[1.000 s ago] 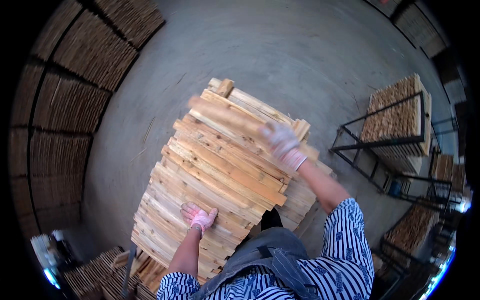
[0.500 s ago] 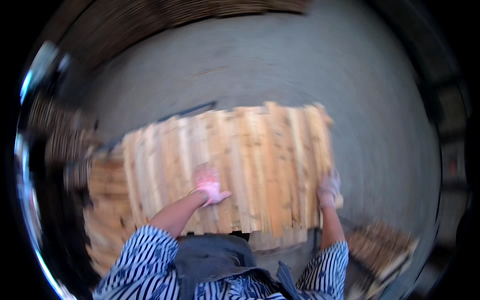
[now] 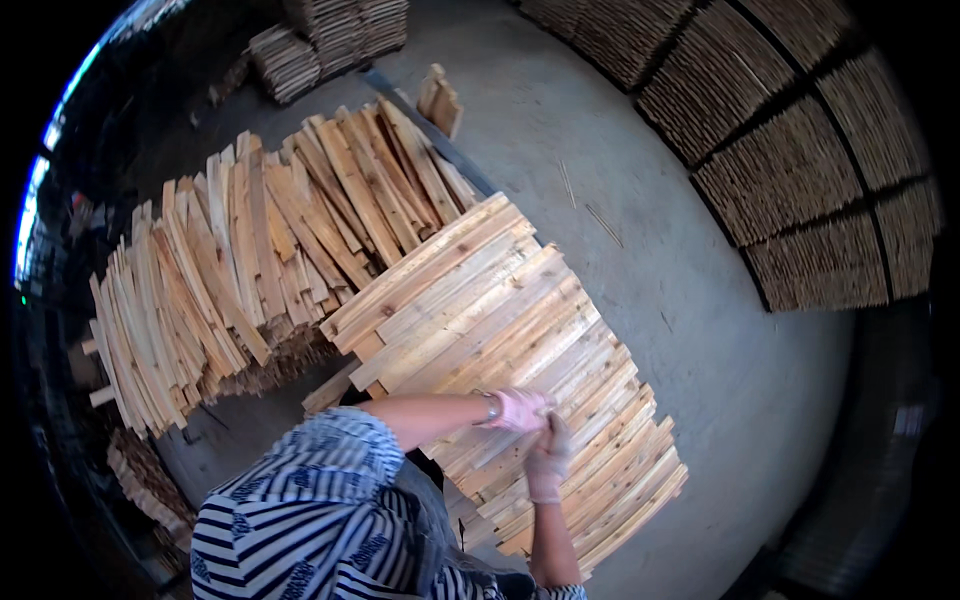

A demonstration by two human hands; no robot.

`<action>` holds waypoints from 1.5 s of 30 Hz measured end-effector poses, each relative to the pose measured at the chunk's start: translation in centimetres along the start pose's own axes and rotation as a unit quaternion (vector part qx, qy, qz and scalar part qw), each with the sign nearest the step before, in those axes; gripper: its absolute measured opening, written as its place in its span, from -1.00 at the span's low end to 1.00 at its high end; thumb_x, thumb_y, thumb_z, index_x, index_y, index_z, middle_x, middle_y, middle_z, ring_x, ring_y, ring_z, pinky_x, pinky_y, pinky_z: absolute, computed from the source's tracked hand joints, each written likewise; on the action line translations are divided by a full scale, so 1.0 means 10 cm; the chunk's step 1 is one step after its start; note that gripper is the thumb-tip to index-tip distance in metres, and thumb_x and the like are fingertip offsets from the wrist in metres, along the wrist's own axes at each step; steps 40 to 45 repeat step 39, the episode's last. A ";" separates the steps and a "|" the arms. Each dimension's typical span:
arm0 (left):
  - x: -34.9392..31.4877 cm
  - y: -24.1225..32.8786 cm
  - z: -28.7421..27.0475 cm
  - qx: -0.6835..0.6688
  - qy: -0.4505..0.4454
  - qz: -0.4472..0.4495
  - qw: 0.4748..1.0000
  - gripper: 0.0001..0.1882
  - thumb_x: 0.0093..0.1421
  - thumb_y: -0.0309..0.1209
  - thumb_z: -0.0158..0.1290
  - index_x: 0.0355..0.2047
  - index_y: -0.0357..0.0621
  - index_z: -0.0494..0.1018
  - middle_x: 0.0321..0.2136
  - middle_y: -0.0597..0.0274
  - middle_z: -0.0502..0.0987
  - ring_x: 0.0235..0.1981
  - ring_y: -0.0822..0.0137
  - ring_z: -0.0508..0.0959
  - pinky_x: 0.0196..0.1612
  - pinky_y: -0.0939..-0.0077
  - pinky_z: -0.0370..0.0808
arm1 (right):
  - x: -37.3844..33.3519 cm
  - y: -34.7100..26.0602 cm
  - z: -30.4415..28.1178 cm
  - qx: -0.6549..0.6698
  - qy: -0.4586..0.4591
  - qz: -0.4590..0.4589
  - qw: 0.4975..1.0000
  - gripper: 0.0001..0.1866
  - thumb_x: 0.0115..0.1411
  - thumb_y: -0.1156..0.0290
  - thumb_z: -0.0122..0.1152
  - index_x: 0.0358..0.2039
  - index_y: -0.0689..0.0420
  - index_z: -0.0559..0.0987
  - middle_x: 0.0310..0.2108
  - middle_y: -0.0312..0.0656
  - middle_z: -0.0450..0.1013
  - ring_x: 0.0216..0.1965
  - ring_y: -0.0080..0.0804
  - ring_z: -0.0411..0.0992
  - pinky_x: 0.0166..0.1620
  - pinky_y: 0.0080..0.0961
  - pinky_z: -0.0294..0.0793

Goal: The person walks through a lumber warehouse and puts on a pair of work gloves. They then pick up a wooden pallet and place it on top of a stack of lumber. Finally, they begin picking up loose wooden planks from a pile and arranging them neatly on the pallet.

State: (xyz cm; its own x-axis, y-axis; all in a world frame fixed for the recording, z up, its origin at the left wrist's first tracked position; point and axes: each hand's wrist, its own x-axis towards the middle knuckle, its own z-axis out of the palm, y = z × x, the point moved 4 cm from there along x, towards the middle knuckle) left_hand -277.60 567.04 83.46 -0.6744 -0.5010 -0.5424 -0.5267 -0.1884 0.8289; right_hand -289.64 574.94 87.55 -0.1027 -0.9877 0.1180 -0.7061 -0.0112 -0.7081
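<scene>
My left hand [image 3: 518, 410], in a pink glove, reaches in from the left over a layer of pale wooden slats [image 3: 470, 345] laid side by side. Beside it is my right hand [image 3: 548, 465], in a whitish glove, coming up from below. The two hands meet at the fingertips above the slats. Their fingers look closed, and whatever may be between them is too small to make out. At the far end of the layer a few slats [image 3: 425, 265] lie on top of the others.
To the left is a big heap of loose slats [image 3: 250, 240], beside a dark metal rail [image 3: 440, 140]. Tall stacks of wood [image 3: 780, 170] line the far right, with more bundles [image 3: 345, 40] at the back left. Thin strips [image 3: 603, 226] lie on the grey floor [image 3: 690, 370].
My view has swung left, bringing the loose heap into sight. My hands, earlier apart with the left flat on the slats and the right at their right edge, have come together.
</scene>
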 end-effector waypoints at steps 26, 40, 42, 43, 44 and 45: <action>-2.93 -3.31 -4.28 0.347 0.355 -0.336 0.800 0.01 0.07 0.30 0.03 0.30 -0.23 0.15 0.34 -0.17 0.05 0.41 -0.15 -0.09 0.37 -0.27 -0.31 | 4.44 -1.52 4.57 -0.069 -0.413 0.159 0.894 0.26 -0.27 0.10 0.67 0.30 0.33 0.07 0.13 0.16 0.37 0.14 -0.06 0.39 0.18 -0.31 0.42; -2.89 -3.38 -4.41 0.323 0.255 -0.394 0.822 0.05 0.14 0.38 -0.13 0.40 -0.17 0.02 0.41 -0.04 -0.01 0.45 -0.12 -0.18 0.35 -0.36 -0.38 | 4.46 -1.55 4.67 -0.099 -0.435 0.174 0.878 0.32 -0.07 0.01 0.57 0.45 0.13 -0.18 0.27 0.17 0.24 0.30 -0.11 0.24 0.29 -0.36 0.23; -2.89 -3.38 -4.41 0.323 0.255 -0.394 0.822 0.05 0.14 0.38 -0.13 0.40 -0.17 0.02 0.41 -0.04 -0.01 0.45 -0.12 -0.18 0.35 -0.36 -0.38 | 4.46 -1.55 4.67 -0.099 -0.435 0.174 0.878 0.32 -0.07 0.01 0.57 0.45 0.13 -0.18 0.27 0.17 0.24 0.30 -0.11 0.24 0.29 -0.36 0.23; -2.89 -3.38 -4.41 0.323 0.255 -0.394 0.822 0.05 0.14 0.38 -0.13 0.40 -0.17 0.02 0.41 -0.04 -0.01 0.45 -0.12 -0.18 0.35 -0.36 -0.38 | 4.46 -1.55 4.67 -0.099 -0.435 0.174 0.878 0.32 -0.07 0.01 0.57 0.45 0.13 -0.18 0.27 0.17 0.24 0.30 -0.11 0.24 0.29 -0.36 0.23; -2.89 -3.38 -4.41 0.323 0.255 -0.394 0.822 0.05 0.14 0.38 -0.13 0.40 -0.17 0.02 0.41 -0.04 -0.01 0.45 -0.12 -0.18 0.35 -0.36 -0.38 | 4.46 -1.55 4.67 -0.099 -0.435 0.174 0.878 0.32 -0.07 0.01 0.57 0.45 0.13 -0.18 0.27 0.17 0.24 0.30 -0.11 0.24 0.29 -0.36 0.23; -2.89 -3.38 -4.41 0.323 0.255 -0.394 0.822 0.05 0.14 0.38 -0.13 0.40 -0.17 0.02 0.41 -0.04 -0.01 0.45 -0.12 -0.18 0.35 -0.36 -0.38 | 4.46 -1.55 4.67 -0.099 -0.435 0.174 0.878 0.32 -0.07 0.01 0.57 0.45 0.13 -0.18 0.27 0.17 0.24 0.30 -0.11 0.24 0.29 -0.36 0.23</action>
